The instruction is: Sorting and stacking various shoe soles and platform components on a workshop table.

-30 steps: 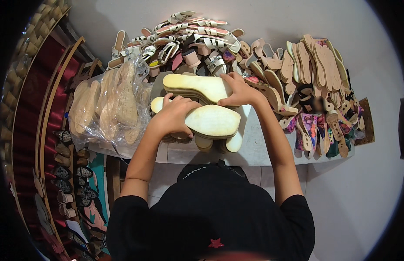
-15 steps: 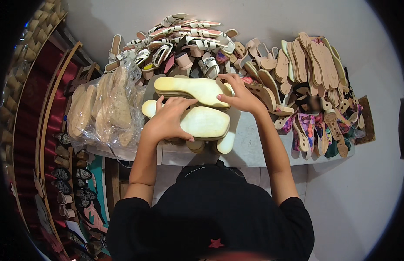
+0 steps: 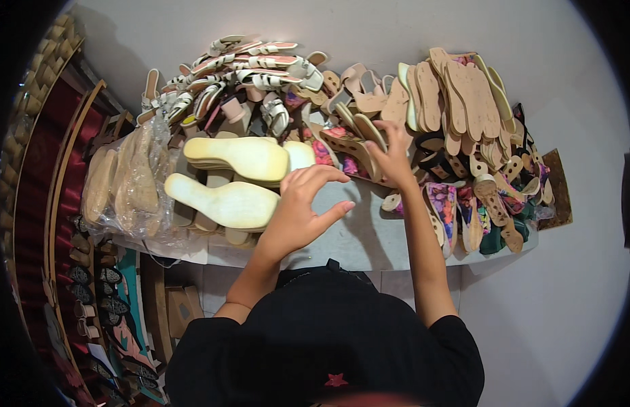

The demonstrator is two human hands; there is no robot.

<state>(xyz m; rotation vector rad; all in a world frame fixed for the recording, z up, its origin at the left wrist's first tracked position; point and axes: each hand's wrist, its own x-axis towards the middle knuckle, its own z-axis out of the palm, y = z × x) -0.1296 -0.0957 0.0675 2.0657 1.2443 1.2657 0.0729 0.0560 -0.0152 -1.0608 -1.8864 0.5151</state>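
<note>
Two stacks of cream shoe soles lie side by side on the table. The upper stack [image 3: 240, 157] is farther from me, and the lower stack [image 3: 223, 201] is nearer. My left hand [image 3: 294, 214] is beside the toe end of the lower stack, fingers curved apart and nothing in them. To the right, my right hand [image 3: 394, 159] has its thumb and fingers closed about the edge of an upright tan sole [image 3: 370, 132]. That sole leans among wedge soles with flowered fabric [image 3: 345, 146]. My fingers partly hide its edge.
White strappy sandals [image 3: 254, 64] are heaped by the wall. Pale soles in a clear plastic bag [image 3: 135, 183] sit at left. A tall pile of tan insoles [image 3: 471, 98] stands back right, with flowered wedge shoes [image 3: 442, 207] before it. Racked shoes [image 3: 111, 292] line the left.
Both hands have come away from the cream soles. My right hand has moved right to the tan sole; my left hand has opened beside the lower stack. The whole view has shifted.
</note>
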